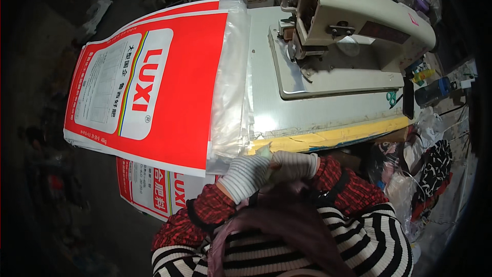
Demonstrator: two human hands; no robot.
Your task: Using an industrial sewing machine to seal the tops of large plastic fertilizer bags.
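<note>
My left hand (242, 178) and my right hand (296, 164), both in grey-and-white striped gloves, are close together in front of my body at the table's front edge. The fingers of both are curled in toward each other. A small pale greenish piece (265, 151) shows at the left hand's fingertips; its kind is unclear. What lies between the hands is mostly hidden. Just beyond my left hand is the clear plastic edge of a stack of red-and-white printed plastic sacks (197, 61), which hangs over the table's left side.
A beige industrial sewing machine (359, 18) stands on the pale tabletop (271, 115), whose front edge carries yellow tape (333, 136). Green-handled scissors (392, 98), a dark phone-like slab (408, 97) and a bottle (433, 92) sit at the right. More printed sacks (154, 187) hang below the stack.
</note>
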